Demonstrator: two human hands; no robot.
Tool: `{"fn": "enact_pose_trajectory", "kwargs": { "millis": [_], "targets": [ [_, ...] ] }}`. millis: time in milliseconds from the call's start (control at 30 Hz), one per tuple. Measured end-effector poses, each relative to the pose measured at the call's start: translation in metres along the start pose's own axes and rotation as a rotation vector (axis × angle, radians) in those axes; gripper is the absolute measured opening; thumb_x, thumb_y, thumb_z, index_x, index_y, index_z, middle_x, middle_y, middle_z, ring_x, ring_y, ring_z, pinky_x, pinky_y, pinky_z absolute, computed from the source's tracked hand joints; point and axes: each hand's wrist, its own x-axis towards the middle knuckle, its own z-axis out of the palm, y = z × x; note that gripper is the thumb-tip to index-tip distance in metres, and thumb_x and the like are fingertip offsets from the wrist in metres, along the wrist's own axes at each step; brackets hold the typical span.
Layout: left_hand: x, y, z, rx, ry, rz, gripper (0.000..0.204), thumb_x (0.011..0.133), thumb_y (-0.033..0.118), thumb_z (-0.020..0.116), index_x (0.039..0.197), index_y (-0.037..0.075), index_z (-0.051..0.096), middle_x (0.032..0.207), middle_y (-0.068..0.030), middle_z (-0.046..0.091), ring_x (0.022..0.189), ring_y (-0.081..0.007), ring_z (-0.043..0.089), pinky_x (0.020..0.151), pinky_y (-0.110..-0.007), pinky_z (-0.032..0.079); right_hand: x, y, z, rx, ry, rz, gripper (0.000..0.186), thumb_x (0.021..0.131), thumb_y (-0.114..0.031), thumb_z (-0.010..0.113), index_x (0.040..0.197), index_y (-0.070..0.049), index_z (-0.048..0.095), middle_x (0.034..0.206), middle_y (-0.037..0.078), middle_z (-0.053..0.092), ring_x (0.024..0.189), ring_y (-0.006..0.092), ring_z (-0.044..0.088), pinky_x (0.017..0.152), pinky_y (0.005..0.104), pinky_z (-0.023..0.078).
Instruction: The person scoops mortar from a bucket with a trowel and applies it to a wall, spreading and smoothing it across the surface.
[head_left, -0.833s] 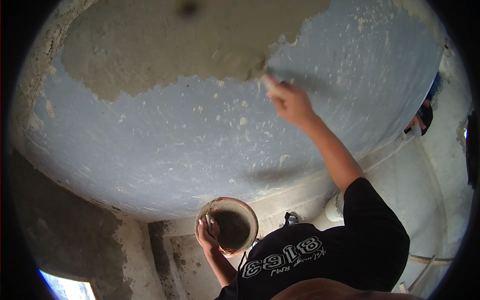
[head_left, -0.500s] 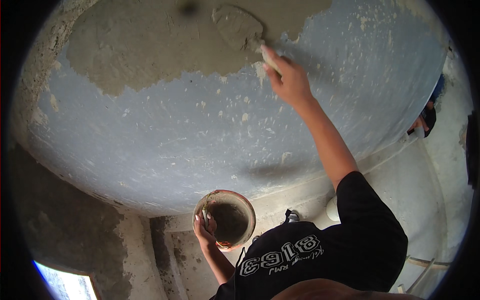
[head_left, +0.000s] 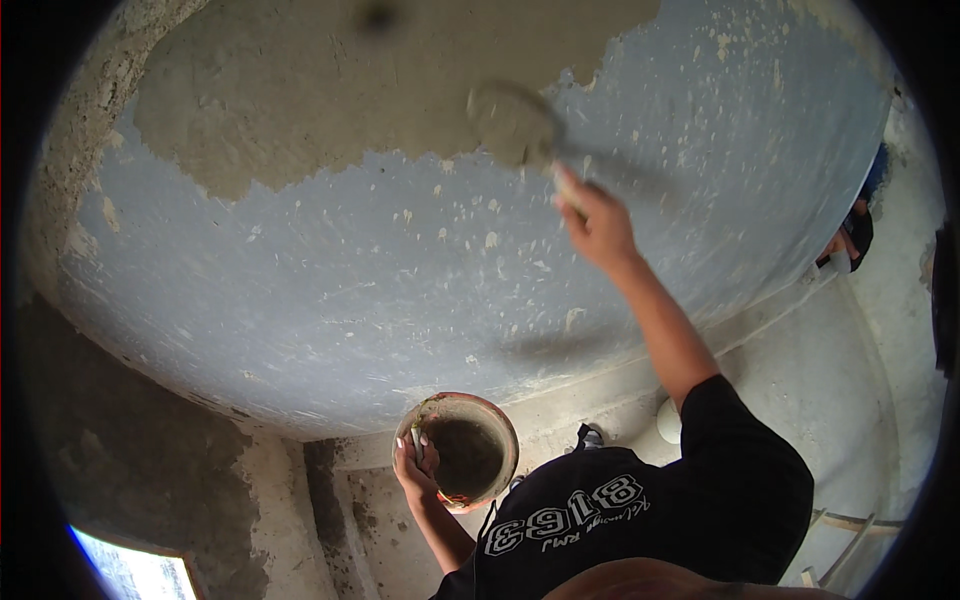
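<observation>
The right hand [head_left: 598,225] has swept its gripped trowel [head_left: 515,125] onto rough plaster; left hand [head_left: 415,470] grips a round bowl [head_left: 465,455].

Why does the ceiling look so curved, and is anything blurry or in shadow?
Head view: the fisheye lens bows the ceiling and blackens the rim; the trowel is motion-blurred; the right hand and arm cast a soft shadow on the ceiling; the window glares white.

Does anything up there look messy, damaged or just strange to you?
The blue ceiling is only partly coated: the grey plaster patch ends in a ragged edge, and pale specks dot the bare blue. The right hand holds a loaded trowel at that edge; the left hand grips a smeared bowl.
</observation>
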Motion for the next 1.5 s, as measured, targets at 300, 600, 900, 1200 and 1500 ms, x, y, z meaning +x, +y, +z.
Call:
{"fn": "enact_pose_trajectory", "kwargs": {
  "millis": [300, 600, 900, 1200, 1500],
  "targets": [
    [-0.002, -0.001, -0.001, -0.005, -0.042, -0.002, 0.05, 0.1, 0.054, 0.033, 0.093, 0.01, 0.054, 0.055, 0.0063, 0.036, 0.042, -0.0045, 0.025, 0.04, -0.021, 0.021, -0.003, 0.042, -0.009, -0.03, 0.036, -0.055, 0.047, 0.092, -0.021, 0.064, 0.138, -0.02, 0.054, 0.083, 0.014, 0.065, 0.065, 0.0294, 0.061, 0.062, 0.0382, 0.05],
    [0.004, 0.006, 0.0, 0.009, -0.1, 0.035, 0.047, 0.098, 0.054, 0.038, 0.089, 0.01, 0.053, 0.055, 0.0073, 0.032, 0.043, -0.0045, 0.023, 0.041, -0.023, 0.017, -0.03, 0.044, -0.009, -0.033, 0.153, -0.021, 0.042, 0.093, -0.019, 0.065, 0.134, -0.011, 0.056, 0.088, 0.016, 0.067, 0.071, 0.0298, 0.065, 0.067, 0.0344, 0.052],
    [0.016, -0.006, 0.0, -0.019, -0.095, -0.019, 0.052, 0.1, 0.055, 0.032, 0.092, 0.008, 0.055, 0.052, 0.0065, 0.032, 0.04, -0.0063, 0.022, 0.04, -0.023, 0.019, 0.0, 0.032, -0.006, -0.02, -0.012, -0.019, 0.044, 0.094, -0.022, 0.063, 0.137, -0.018, 0.054, 0.081, 0.012, 0.065, 0.061, 0.0284, 0.06, 0.058, 0.0371, 0.049],
    [0.01, 0.002, 0.0, -0.022, -0.124, -0.024, 0.045, 0.1, 0.05, 0.037, 0.089, 0.009, 0.053, 0.055, 0.0067, 0.034, 0.043, -0.0042, 0.024, 0.041, -0.022, 0.019, -0.012, 0.023, -0.011, -0.051, 0.056, -0.035, 0.043, 0.093, -0.017, 0.065, 0.135, -0.017, 0.057, 0.077, 0.011, 0.063, 0.055, 0.0229, 0.056, 0.054, 0.0342, 0.047],
    [0.011, -0.006, -0.001, -0.009, -0.058, -0.048, 0.046, 0.099, 0.051, 0.04, 0.088, 0.008, 0.053, 0.054, 0.0061, 0.033, 0.043, -0.0052, 0.024, 0.041, -0.023, 0.019, -0.023, 0.014, 0.009, -0.127, -0.174, -0.085, 0.046, 0.094, -0.024, 0.061, 0.139, -0.025, 0.052, 0.079, 0.011, 0.064, 0.062, 0.0278, 0.062, 0.056, 0.0386, 0.05]
  ]
}}
